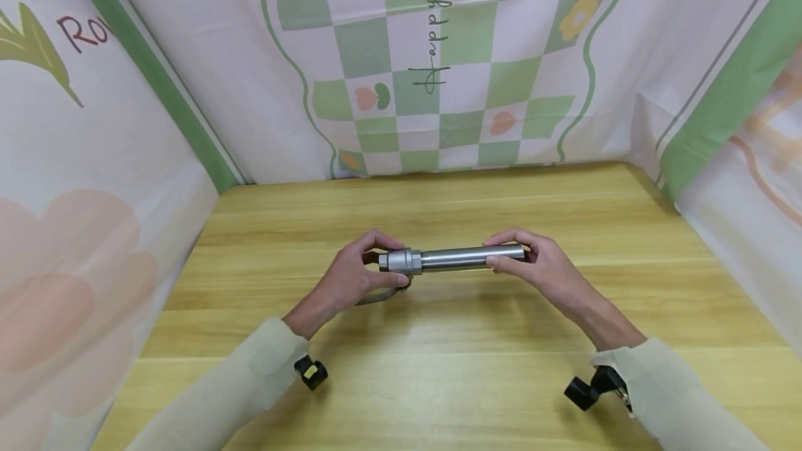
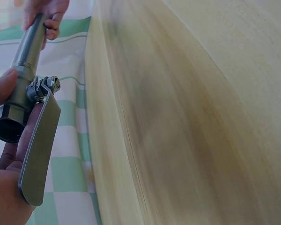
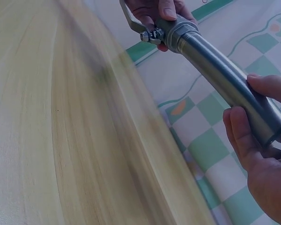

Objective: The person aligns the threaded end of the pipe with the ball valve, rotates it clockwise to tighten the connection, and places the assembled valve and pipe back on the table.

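Just below the centre of the head frame, a metal ball valve (image 1: 399, 261) and a smooth metal pipe (image 1: 454, 257) meet end to end, held above the wooden tabletop (image 1: 438, 381). The left hand (image 1: 351, 273) pinches the valve body between thumb and fingers; the right hand (image 1: 553, 268) pinches the pipe near its free end, thumb opposite the fingers. In the left wrist view, the valve's flat lever handle (image 2: 41, 152) slants down at lower left.

Both parts look stiff, fairly heavy for their size and hard to damage. The polished pipe could slip in a light grip, while the valve's hexagonal ends should give surer purchase; the lever probably swings, so the body seems the better hold.

Counted: one valve with one lever, one pipe, two hands, and two black wrist cameras (image 1: 311, 372) (image 1: 581, 393) at the cuffs.
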{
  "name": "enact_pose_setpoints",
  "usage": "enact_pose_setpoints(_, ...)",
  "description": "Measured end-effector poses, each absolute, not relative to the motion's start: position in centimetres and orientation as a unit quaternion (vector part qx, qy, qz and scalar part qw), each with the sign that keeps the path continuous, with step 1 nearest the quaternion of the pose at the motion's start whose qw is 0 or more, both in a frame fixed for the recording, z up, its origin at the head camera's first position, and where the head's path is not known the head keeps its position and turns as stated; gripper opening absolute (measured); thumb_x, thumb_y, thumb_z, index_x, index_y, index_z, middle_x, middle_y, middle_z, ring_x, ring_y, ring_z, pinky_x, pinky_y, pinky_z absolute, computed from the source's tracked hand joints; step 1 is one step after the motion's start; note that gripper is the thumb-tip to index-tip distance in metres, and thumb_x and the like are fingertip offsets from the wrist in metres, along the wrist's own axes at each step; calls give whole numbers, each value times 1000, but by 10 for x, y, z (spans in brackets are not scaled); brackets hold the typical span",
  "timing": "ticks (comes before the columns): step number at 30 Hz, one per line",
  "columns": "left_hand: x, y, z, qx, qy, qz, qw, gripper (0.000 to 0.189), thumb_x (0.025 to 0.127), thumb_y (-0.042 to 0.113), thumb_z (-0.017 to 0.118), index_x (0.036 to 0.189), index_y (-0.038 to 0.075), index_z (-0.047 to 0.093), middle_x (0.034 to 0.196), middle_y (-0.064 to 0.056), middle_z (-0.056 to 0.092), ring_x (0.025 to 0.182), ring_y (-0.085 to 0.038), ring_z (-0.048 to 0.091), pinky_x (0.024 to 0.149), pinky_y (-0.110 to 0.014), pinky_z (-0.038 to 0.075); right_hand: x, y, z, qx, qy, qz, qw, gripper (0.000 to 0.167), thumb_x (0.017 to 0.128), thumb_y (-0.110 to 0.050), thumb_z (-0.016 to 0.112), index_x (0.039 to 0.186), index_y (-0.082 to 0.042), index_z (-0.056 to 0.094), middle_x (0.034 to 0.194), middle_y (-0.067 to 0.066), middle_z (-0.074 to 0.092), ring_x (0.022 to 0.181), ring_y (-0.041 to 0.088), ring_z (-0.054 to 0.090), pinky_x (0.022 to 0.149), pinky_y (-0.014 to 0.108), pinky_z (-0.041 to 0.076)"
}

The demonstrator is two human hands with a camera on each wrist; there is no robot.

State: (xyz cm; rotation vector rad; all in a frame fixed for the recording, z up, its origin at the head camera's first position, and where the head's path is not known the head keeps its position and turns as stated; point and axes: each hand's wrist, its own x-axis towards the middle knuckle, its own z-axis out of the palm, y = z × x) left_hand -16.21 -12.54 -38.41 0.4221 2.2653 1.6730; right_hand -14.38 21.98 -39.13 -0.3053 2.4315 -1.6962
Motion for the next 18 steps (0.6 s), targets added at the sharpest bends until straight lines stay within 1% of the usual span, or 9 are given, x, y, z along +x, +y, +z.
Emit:
enact_pose_setpoints(5, -161, -126, -385, 151, 788, 579, 145, 47, 89, 14, 93, 130, 17, 69, 138, -7, 68, 114, -28, 67, 92, -36, 57, -143, 220, -391, -132, 793, -591, 72, 35, 104, -17, 76, 134, -5, 62, 130, 12, 62, 101, 15, 69, 87, 29, 61)
enact_pose_setpoints(8, -161, -126, -385, 148, 788, 580, 146, 47, 89, 15, 93, 130, 18, 70, 138, -7, 67, 114, -28, 67, 92, -36, 58, -144, 220, -391, -154, 782, -600, 71, 35, 101, -9, 78, 131, -5, 60, 125, 12, 62, 98, 14, 66, 82, 27, 60)
enact_pose_setpoints(10, -162, -126, -385, 147, 787, 580, 147, 47, 89, 15, 93, 130, 18, 70, 137, -7, 67, 114, -29, 67, 91, -36, 58, -144, 220, -391, -163, 778, -603, 72, 36, 99, -5, 79, 130, -4, 60, 122, 12, 63, 96, 14, 67, 80, 27, 61)
enact_pose_setpoints(13, -162, -127, -385, 146, 786, 582, 148, 47, 89, 15, 93, 129, 18, 70, 137, -8, 67, 115, -29, 67, 90, -36, 59, -143, 219, -391, -169, 776, -603, 73, 37, 98, -3, 80, 129, -3, 59, 120, 12, 63, 95, 14, 67, 80, 27, 62)
enact_pose_setpoints(18, -162, -127, -383, 145, 786, 582, 148, 47, 89, 15, 93, 129, 17, 70, 138, -8, 67, 115, -29, 67, 90, -36, 59, -142, 218, -391, -165, 780, -600, 71, 36, 98, -4, 81, 128, -4, 60, 117, 12, 64, 94, 14, 67, 80, 27, 61)
